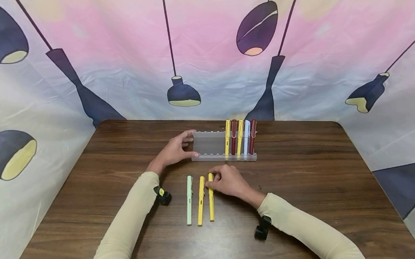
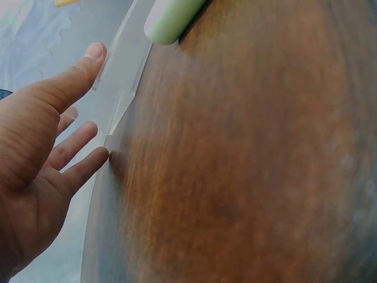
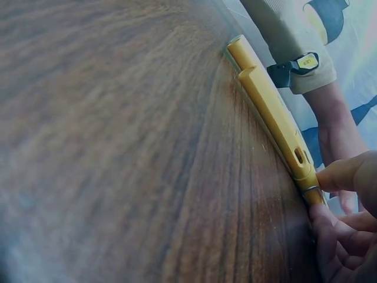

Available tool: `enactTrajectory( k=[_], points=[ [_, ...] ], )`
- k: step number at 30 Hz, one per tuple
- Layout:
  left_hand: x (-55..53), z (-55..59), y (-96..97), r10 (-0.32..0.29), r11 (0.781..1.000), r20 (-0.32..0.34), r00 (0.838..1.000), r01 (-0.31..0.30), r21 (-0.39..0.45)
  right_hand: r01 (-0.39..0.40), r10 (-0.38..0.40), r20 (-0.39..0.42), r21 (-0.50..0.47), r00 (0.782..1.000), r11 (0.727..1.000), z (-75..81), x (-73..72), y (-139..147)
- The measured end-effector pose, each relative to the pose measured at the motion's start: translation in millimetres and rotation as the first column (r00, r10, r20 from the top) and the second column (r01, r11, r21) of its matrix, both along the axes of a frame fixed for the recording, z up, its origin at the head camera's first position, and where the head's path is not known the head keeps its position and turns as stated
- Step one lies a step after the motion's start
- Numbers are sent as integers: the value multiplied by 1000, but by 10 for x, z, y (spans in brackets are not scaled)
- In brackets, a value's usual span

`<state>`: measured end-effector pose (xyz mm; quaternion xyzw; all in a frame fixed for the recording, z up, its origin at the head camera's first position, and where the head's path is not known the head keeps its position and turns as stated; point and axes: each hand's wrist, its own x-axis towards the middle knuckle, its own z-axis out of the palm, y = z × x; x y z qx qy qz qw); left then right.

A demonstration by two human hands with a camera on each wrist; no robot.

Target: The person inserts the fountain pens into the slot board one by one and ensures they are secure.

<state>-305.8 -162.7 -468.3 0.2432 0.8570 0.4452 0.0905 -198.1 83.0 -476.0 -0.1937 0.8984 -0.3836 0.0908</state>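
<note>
My left hand is at the left end of a clear pen rack, its thumb at the front ledge and its fingers toward the back. In the left wrist view that hand has fairly straight, spread fingers against the rack's edge. My right hand pinches the cap end of a yellow pen lying on the table. The right wrist view shows thumb and fingertips around this yellow pen. Left of it lie a second yellow pen and a pale green pen.
Several pens stand in the rack's right half: yellow, dark red, and one light blue. The brown wooden table reaches back to a curtain printed with lamps.
</note>
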Motion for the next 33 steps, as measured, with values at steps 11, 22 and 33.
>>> enactTrajectory(
  k=[11,22,33],
  points=[
    [-30,-55,-6,-1,1000,3,1000,1,6,18,-18,-4,-12,1000,1000,-19,-6,7],
    [-28,-36,-2,-6,1000,1,1000,6,18,41,-41,-27,-17,999,999,11,14,16],
    [-25,-45,1,-2,1000,1,1000,2,19,55,-60,-81,-67,995,996,176,38,72]
  ],
)
